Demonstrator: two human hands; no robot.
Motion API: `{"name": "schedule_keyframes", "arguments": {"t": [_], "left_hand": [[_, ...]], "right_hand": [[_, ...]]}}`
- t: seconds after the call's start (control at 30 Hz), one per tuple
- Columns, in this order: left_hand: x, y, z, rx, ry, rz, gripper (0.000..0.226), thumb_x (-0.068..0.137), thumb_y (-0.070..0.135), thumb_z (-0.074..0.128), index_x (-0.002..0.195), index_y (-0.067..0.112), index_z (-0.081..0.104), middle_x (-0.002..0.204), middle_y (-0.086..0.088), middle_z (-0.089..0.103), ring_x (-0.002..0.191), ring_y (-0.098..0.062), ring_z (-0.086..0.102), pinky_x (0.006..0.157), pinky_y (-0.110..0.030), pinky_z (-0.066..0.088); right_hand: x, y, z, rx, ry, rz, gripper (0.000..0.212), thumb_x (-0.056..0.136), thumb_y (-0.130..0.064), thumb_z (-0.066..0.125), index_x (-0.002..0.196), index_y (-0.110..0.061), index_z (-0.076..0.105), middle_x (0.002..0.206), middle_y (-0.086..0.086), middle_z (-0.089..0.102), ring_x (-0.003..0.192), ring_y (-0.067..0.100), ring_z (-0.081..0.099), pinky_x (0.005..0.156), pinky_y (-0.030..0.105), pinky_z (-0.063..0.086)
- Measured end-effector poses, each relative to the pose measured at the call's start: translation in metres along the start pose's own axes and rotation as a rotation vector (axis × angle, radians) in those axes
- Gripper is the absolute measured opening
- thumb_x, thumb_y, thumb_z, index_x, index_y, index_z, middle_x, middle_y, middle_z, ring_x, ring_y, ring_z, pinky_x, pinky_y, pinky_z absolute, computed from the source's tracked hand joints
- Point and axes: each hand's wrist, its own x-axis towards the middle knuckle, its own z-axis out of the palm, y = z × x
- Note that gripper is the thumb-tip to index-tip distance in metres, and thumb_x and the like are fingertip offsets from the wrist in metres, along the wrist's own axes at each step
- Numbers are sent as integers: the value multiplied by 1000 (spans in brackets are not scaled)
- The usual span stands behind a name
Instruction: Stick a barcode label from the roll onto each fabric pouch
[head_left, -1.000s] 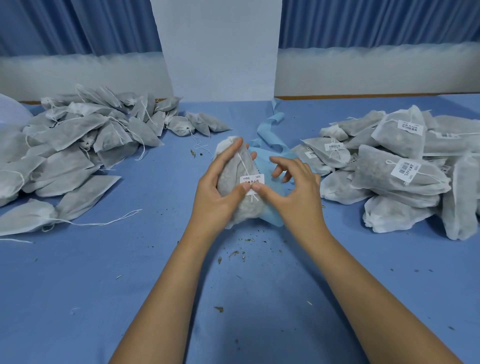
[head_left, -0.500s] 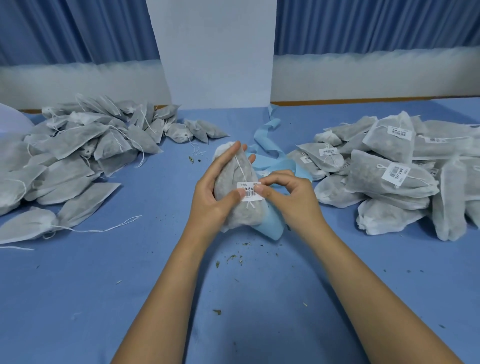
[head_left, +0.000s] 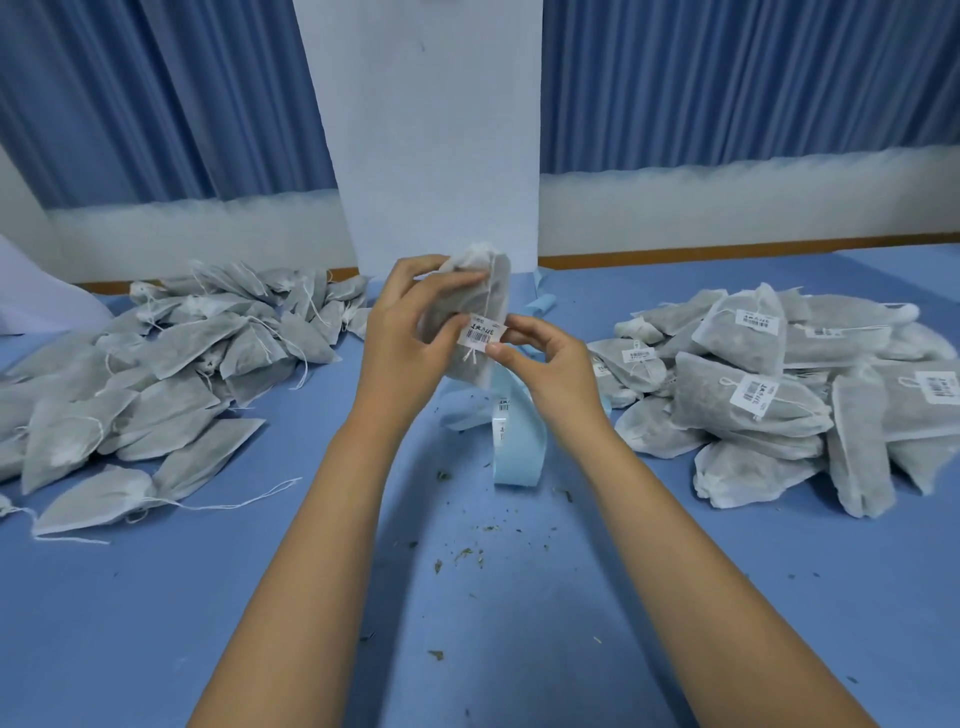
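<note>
The fabric pouch (head_left: 464, 306) has risen off the table (head_left: 156, 597) to centre frame, the left hand (head_left: 400, 343) clamped around it. The right hand (head_left: 550, 364) pinches the barcode label (head_left: 480, 333) onto it. The label is best smoothed flat, clear of the drawstring (head_left: 470, 355).

The blue table (head_left: 675, 597) bears two heaps of grey pouches, well apart. The left heap (head_left: 171, 358) trails loose white strings (head_left: 244, 501) onto the surface. In the right heap (head_left: 779, 431) several top ones show white labels (head_left: 751, 393) (barcodes face up). Between the heaps a pale blue strip (head_left: 519, 457) curls, with dark crumbs (head_left: 467, 553) scattered in front of it.
</note>
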Motion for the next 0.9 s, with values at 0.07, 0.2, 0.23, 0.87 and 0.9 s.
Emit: {"name": "schedule_keyframes", "arguments": {"t": [0.07,0.2,0.23,0.87,0.9], "left_hand": [[1,4,4,-49,-4,-27,39,82,-6,66,113,17,68,120,-8,57,116,-5,52,97,-30,46],[3,16,23,-337,64,-248,40,84,-3,65,108,29,65,125,0,61,108,-12,62,89,-28,50],[6,21,32,-378,61,-296,38,85,-1,66,109,29,65,127,1,61,104,-13,64,89,-30,51],[-49,65,168,-276,-406,-430,44,95,1,51,137,14,50,138,-9,43,98,0,52,87,0,37],[-63,73,152,-259,-408,-408,41,96,3,50,135,15,51,135,-6,45,93,2,53,89,-7,41]], "right_hand": [[0,-2,-1,31,13,36,26,82,-7,72,101,-22,63,88,-6,67,84,-12,61,76,3,40],[-7,-8,-16,102,4,97,9,86,-6,67,94,-7,69,91,6,70,84,10,63,81,19,49],[-8,-10,-22,114,23,97,4,87,-6,66,90,-7,69,87,5,69,80,10,63,78,20,50],[1,-9,-165,707,602,404,9,95,-2,53,88,3,57,93,17,63,97,27,65,77,23,57],[1,-12,-164,663,600,430,9,94,-1,54,87,2,56,90,15,61,91,24,64,73,22,58]]}}
